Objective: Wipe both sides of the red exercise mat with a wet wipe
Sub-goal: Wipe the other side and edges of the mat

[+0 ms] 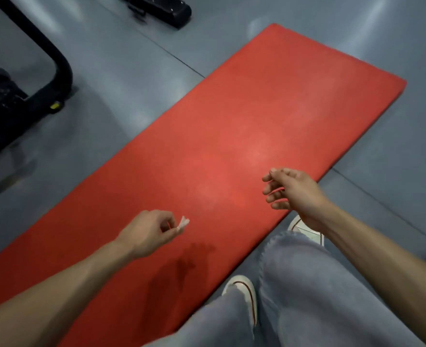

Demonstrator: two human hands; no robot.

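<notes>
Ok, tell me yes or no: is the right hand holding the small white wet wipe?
No, the small white wet wipe is pinched by the left hand; the right hand holds nothing.

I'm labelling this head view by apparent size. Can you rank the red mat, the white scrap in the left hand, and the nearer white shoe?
1. Red mat, by far the largest.
2. White shoe, partly hidden by a trouser leg.
3. White scrap pinched in the left hand, smallest.
</notes>
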